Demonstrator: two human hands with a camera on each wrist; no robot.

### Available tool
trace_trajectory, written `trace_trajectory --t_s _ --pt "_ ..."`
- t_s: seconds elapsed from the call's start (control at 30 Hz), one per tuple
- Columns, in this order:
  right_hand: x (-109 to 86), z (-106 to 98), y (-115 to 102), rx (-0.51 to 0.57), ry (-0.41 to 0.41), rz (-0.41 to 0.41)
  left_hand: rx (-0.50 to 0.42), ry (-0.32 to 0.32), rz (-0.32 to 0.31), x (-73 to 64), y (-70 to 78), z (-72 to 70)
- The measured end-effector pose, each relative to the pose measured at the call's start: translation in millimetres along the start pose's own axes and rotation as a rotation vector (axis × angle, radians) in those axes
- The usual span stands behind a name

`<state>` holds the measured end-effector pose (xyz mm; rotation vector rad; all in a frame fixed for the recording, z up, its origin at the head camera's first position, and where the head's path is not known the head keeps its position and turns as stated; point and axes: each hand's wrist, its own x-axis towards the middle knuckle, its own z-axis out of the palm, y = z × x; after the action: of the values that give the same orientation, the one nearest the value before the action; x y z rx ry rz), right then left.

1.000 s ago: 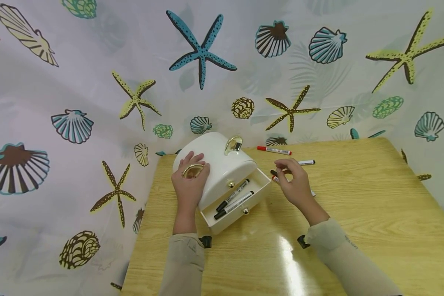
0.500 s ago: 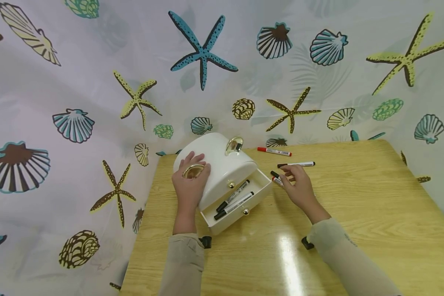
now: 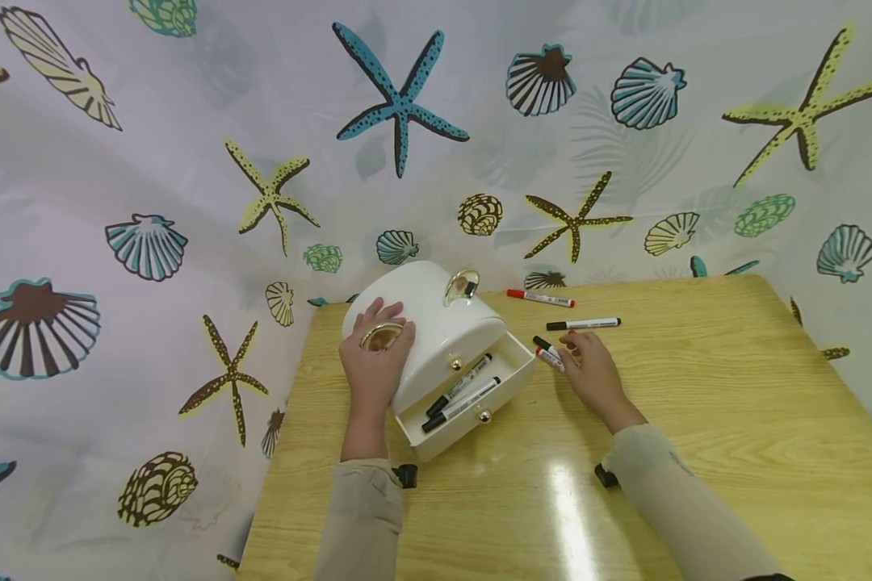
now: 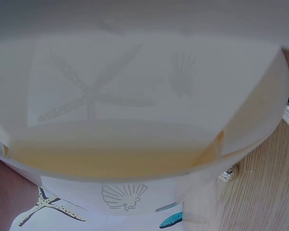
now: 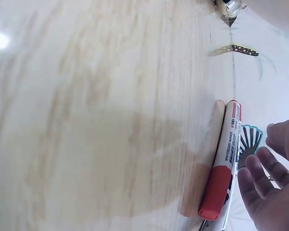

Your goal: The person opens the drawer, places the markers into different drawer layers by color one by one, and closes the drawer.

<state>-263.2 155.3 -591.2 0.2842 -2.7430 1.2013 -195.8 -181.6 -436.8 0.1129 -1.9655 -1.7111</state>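
Black-capped marker (image 3: 594, 323), newly in full view beyond the right hand (image 3: 593, 373)

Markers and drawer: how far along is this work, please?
Done, it seems: two markers lie in the open drawer. In hand: the left hand rests on the white box; the right hand is beside two more markers. Probably left: these and two others farther back.

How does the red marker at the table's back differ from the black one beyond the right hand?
The red marker has red ends, the black marker black. In the head view, the red marker slants down to the right, the black marker slightly up. The red marker lies nearer the table's back edge, the black marker nearer the right hand. Both have white barrels, caps to the left.
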Motion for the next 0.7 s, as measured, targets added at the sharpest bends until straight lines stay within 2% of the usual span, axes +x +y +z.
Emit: trace_trajectory --t_s 0.3,0.7 --pt "4.2 -0.2 6.3 -0.122 -0.099 -0.022 0.007 0.009 0.004 -0.2 -2.5 0.4" --pt "5.6 -1.8 8.5 -0.187 -0.143 -0.01 0.024 0.015 0.001 0.3 -3.3 0.9"
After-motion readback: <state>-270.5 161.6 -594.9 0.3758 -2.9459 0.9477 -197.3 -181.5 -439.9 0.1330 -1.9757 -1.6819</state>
